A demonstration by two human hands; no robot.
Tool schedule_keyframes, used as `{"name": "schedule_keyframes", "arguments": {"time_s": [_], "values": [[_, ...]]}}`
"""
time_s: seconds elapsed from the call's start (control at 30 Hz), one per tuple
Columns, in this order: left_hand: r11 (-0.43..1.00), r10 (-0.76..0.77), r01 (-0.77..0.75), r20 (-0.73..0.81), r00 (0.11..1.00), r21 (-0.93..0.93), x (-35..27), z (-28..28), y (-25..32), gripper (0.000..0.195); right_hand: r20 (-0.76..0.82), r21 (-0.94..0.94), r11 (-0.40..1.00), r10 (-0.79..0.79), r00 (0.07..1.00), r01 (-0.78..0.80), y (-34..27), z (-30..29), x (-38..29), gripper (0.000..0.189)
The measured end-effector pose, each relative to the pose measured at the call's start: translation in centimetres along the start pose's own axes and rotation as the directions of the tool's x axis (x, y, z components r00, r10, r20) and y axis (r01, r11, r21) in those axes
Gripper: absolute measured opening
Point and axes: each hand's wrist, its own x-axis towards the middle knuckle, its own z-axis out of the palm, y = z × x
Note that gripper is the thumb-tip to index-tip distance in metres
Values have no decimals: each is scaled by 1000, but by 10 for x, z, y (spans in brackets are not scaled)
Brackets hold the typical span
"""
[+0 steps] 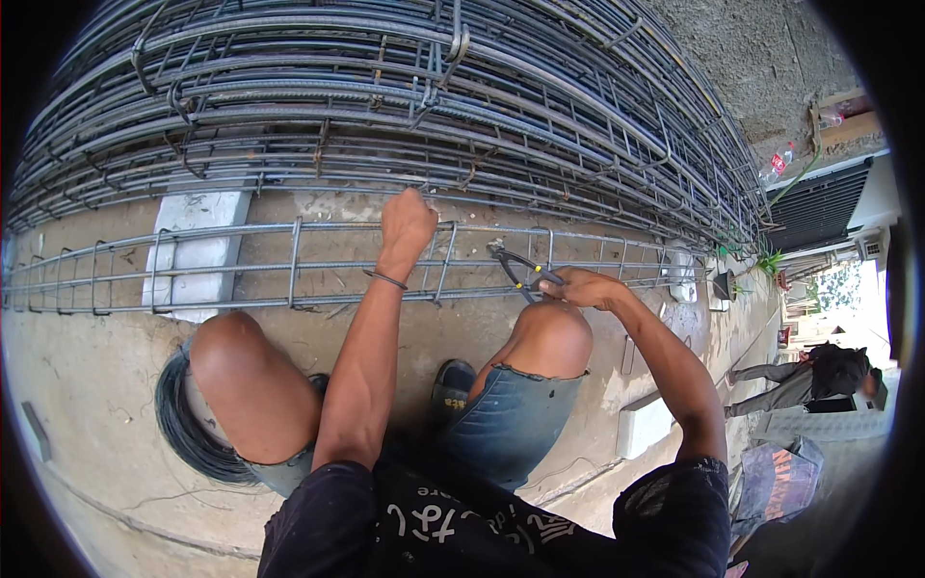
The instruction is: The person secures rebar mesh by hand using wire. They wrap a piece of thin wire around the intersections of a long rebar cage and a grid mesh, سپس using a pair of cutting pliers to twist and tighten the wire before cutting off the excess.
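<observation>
A narrow rebar cage [347, 266] of long bars and bent stirrups lies across the floor in front of my knees. Over its far bar is my left hand [408, 225], fingers curled into a fist. The fist hides part of the bar, and whether it grips the bar or something else is not visible. My right hand [582, 287] rests by my right knee and holds a pair of pincers [519, 272] with dark handles and yellow bands. The pincer head points away from me, over the cage, with the handles spread apart.
A tall stack of rebar cages [405, 94] rises just beyond. White blocks [199, 217] sit under the cage, another block [644, 425] at the right. A coil of dark tie wire [189, 426] lies by my left leg. A person [831, 376] is at far right.
</observation>
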Motion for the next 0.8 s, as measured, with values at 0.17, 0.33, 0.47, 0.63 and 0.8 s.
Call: {"name": "schedule_keyframes", "arguments": {"time_s": [0.17,0.33,0.47,0.63,0.8], "values": [[844,515,-526,117,849,105,-30,34,63,15,-183,408,869,-221,958,278,61,38,14,50],[846,486,-515,199,851,139,-59,50,29,9,-283,418,846,-226,932,332,79,49,16,50],[990,112,-93,-196,974,104,-5,-31,-31,18,-274,396,825,-313,909,403,77,51,28,49],[389,-342,219,80,936,-895,-2,-64,-31,22,-217,448,809,-314,924,380,67,48,18,41],[198,-176,265,232,957,-944,-26,-41,22,21,180,530,845,-189,965,66,133,41,-14,37]]}}
